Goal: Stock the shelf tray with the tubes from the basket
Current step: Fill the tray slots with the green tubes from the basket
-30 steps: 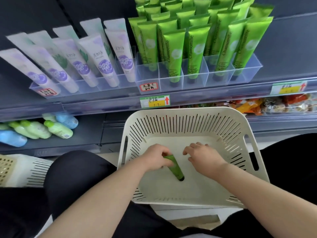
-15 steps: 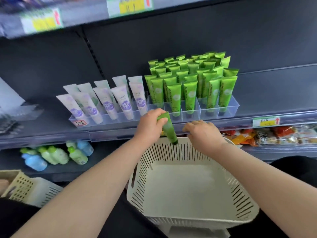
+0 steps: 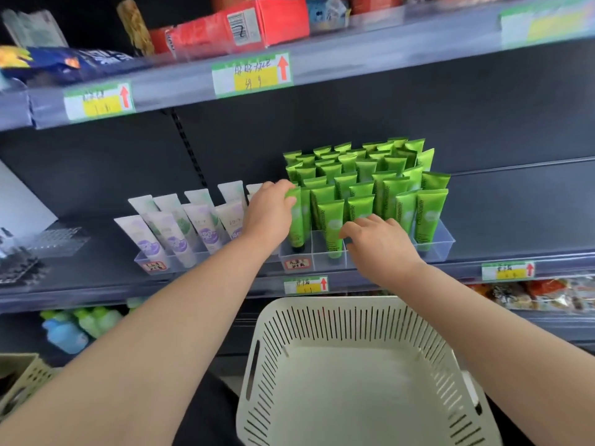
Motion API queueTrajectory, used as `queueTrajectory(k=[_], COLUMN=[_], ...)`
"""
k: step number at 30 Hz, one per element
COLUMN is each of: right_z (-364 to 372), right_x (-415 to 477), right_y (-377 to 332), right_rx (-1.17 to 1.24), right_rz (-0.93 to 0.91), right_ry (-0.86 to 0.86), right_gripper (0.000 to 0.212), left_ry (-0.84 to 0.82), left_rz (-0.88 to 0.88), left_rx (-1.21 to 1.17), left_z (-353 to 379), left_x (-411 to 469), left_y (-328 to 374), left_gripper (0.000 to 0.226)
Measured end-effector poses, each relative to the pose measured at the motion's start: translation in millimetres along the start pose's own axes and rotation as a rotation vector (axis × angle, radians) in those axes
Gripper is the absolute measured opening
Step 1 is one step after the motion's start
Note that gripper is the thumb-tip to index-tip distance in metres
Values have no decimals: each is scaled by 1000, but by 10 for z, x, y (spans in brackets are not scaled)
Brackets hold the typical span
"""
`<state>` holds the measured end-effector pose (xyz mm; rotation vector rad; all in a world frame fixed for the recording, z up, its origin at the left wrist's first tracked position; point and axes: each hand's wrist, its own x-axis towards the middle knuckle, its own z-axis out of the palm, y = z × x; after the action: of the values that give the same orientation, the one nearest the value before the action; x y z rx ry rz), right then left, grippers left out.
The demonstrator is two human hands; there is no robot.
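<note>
Left hand (image 3: pixel 269 217) grips the green tube (image 3: pixel 295 225). Half a second ago the tube was over the basket (image 3: pixel 273 365); it now stands cap down in the shelf tray (image 3: pixel 446 244), just right of the knuckles. Right hand (image 3: pixel 383 249) is relaxed and holds nothing.

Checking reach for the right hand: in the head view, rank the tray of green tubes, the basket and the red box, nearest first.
1. Tray, directly beside the right hand.
2. Basket, just below it.
3. Red box, high up, to the left.
</note>
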<state>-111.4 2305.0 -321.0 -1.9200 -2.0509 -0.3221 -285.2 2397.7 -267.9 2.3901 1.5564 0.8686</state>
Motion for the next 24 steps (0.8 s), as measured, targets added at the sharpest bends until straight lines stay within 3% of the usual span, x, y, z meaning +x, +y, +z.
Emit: queueTrajectory(k=[7,18,24], right_z=[10,-208,-460], right_x=[-28,-164,-300], right_y=[199,420,749], right_rx=[17,-11,-52], right_rz=[25,83,153], right_ry=[-13,0,27], right_gripper=[33,35,33], left_ry=[-172,-60,-91], left_rz=[-2,79,188], left_rx=[37,-37,-76], left_z=[202,33,148], left_x=[112,202,266], left_y=[-114,391,946], left_gripper=[29,21,18])
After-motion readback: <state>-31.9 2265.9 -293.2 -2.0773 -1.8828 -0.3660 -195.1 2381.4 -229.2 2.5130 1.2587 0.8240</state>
